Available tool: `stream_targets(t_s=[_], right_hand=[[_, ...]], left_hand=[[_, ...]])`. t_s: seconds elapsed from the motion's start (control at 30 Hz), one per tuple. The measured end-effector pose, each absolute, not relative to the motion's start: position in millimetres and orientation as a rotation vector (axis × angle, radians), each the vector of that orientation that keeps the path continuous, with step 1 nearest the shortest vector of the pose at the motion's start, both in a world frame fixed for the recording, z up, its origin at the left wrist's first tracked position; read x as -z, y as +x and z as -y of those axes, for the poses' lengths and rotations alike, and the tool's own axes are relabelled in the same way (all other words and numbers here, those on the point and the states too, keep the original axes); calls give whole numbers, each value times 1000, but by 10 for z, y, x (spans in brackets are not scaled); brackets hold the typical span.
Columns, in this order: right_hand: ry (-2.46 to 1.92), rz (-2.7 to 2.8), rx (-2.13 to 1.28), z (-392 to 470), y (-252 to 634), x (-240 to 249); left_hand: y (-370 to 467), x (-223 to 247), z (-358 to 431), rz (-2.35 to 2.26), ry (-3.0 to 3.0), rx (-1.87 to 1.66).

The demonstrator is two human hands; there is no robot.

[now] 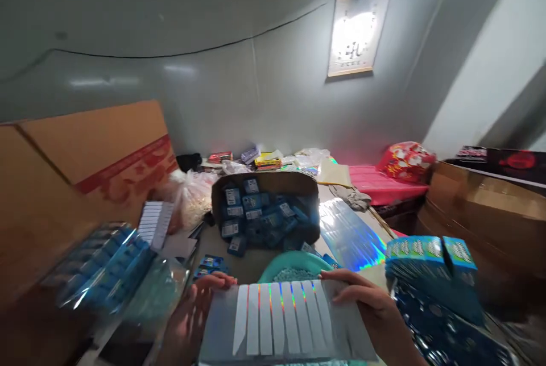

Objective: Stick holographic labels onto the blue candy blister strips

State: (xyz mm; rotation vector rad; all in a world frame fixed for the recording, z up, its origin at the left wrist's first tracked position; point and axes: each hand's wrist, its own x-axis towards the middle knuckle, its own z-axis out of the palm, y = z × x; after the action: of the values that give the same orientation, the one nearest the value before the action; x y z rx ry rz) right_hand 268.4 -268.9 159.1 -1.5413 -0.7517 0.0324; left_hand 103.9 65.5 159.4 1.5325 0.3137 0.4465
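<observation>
A grey-white card sheet (284,320) with a row of white strips and rainbow-like reflections is held flat between both hands at the bottom centre. My left hand (187,315) closes on its left edge, and my right hand (371,303) grips the upper right edge, thumb and fingers on the sheet. Behind and partly beneath the sheet is a turquoise basin (298,261) with small pale pieces inside. Beyond the basin an open cardboard box (265,178) lies with many small blue packets (256,212) in it.
Wrapped blue packs (111,266) and a large carton (123,156) stand at left. A shiny holographic sheet (350,232) lies right of the box. Stacked blue-green cards (420,258), a dark blue bag (452,326) and a brown carton (482,212) are at right.
</observation>
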Motion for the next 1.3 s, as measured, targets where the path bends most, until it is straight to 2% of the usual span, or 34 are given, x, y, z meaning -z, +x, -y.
stream_targets(t_s=[0.1, 0.23, 0.3, 0.43, 0.5, 0.63, 0.8, 1.0, 1.17, 1.3], right_hand=[[-1523, 926, -14, 2487, 2731, -1740], [-1484, 1060, -20, 2092, 2773, -1812], [-1549, 1117, -10, 1931, 2804, -1806], [-1610, 951, 229, 1703, 2764, -1868], [-1568, 1077, 264, 1558, 2611, -1987], [-1446, 1720, 254, 1106, 2097, -2404], [-1663, 1907, -159, 594, 1680, -2849], [-1653, 1824, -196, 352, 1627, -2892], [-1550, 1767, -133, 135, 1669, -2988], [-1521, 1781, -36, 35, 1745, -3089]], left_hand=[[679, -1911, -651, -226, 1606, -261], [485, -2027, -631, -560, 1944, -203], [408, -2015, -676, -706, 2057, -325], [163, -2054, -770, -882, 2380, -867], [57, -2121, -741, -783, 2462, -938], [-6, -2360, -592, -561, 2497, -738], [-144, -2684, -610, -532, 2447, -560], [-344, -2727, -866, -759, 2633, -1054], [-252, -2986, -1004, -469, 3087, -1301], [-176, -3174, -1118, -280, 3101, -1341]])
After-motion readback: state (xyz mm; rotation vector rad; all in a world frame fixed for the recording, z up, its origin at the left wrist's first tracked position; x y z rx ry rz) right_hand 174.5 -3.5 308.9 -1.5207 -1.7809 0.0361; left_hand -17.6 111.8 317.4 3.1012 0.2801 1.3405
